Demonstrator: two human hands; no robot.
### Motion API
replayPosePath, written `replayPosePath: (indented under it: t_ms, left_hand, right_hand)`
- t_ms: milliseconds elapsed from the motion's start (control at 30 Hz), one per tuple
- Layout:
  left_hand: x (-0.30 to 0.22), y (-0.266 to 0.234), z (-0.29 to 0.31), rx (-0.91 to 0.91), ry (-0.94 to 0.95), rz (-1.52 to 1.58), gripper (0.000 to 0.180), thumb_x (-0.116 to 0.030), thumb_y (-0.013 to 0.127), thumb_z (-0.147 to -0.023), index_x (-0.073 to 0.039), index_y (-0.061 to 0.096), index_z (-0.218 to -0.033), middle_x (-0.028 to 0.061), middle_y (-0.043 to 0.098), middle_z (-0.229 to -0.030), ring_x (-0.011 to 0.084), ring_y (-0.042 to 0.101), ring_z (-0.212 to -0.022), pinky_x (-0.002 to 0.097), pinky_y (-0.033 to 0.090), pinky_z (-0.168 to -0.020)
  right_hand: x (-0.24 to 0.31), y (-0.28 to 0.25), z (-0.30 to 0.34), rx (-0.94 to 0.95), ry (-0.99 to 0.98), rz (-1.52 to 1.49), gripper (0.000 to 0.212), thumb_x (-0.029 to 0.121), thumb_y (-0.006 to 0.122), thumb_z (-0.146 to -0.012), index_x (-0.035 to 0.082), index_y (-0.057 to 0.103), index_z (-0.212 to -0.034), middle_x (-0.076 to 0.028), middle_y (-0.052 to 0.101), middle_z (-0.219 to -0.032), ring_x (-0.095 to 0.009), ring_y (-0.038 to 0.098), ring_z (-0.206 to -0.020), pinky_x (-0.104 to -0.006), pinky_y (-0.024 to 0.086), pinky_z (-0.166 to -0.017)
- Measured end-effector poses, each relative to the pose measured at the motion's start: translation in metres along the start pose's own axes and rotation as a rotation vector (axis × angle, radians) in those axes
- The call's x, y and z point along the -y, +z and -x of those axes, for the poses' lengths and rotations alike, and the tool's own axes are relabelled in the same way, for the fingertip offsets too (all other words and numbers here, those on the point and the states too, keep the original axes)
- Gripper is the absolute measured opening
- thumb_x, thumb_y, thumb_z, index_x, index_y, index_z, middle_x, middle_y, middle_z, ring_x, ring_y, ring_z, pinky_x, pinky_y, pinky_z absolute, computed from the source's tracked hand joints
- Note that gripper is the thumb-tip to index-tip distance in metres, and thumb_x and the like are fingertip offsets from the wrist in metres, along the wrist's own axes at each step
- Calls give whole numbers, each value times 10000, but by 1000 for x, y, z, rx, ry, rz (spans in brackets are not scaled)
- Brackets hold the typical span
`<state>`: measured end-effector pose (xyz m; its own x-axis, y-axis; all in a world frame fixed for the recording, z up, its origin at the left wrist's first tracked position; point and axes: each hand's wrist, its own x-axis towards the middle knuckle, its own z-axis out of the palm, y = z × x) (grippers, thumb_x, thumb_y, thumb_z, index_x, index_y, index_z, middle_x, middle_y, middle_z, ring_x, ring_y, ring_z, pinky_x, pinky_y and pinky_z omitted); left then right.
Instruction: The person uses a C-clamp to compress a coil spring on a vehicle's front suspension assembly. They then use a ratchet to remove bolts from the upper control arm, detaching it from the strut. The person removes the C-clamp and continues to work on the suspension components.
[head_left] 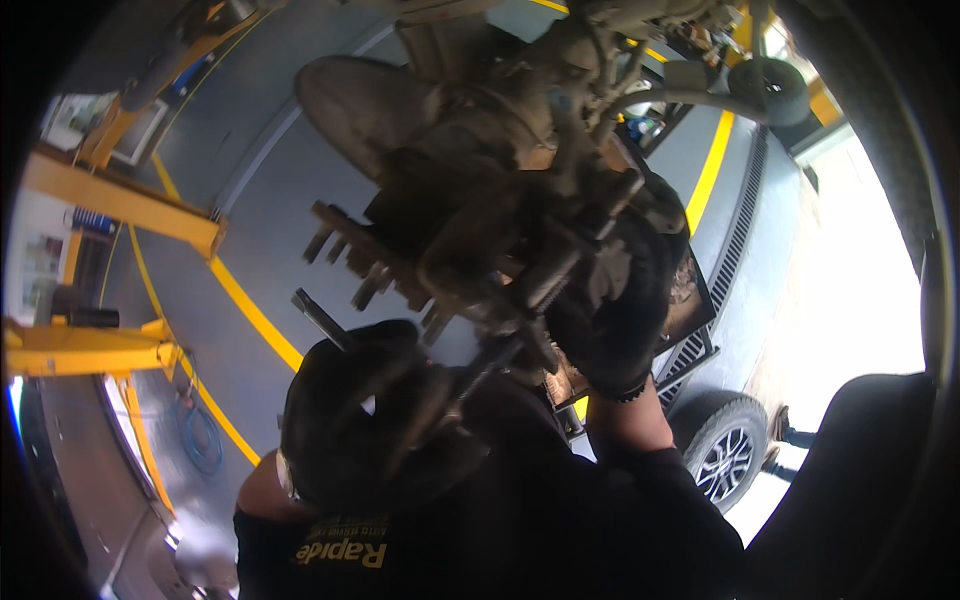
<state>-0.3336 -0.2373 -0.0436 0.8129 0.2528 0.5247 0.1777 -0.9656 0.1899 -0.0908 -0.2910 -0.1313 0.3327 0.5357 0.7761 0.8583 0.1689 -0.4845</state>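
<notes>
Over the left side of my chest, my left hand in a black glove is closed around a metal bar-handled tool. The bar's bare end sticks out above the glove. A thin metal rod slants up from this hand toward the hub; whether it joins the bar I cannot tell. My right hand, also black-gloved, wraps around a greasy metal part beside the hub, its fingertips partly hidden. Between the hands hangs a dirty wheel hub with several studs. A coil spring shows near the right glove.
Brown suspension parts and a round plate hang overhead. Yellow lift arms stand at the left, with a coiled blue hose. A tray sits behind my right hand. A wheel and a person's feet show at the right.
</notes>
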Motion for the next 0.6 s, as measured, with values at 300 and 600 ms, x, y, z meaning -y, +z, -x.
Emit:
replayPosePath:
  t_ms: [300, 600]
  left_hand:
    - [4, 25, -13, -69, -4, 651, 398, -176, 830, -757, 5, 642, -1058, 188, 667, -1054, 305, 700, -913, 362, 594, -737]
    - [16, 55, 6, -260, 306, 430, 537, -275, 821, -790, 16, 599, -1183, 149, 640, -1126, 328, 666, -1056, 421, 600, -821]
  right_hand:
    - [-12, 0, 7, 60, -23, -73, 716, 420, 690, -867, -53, 497, -1369, -211, 515, -1405, -374, 427, -1369, -488, 319, -1129]
    - [-26, -7, 15, 90, 0, -101, 610, 295, 679, -837, -29, 511, -1326, -244, 513, -1373, -418, 430, -1344, -516, 336, -1103]
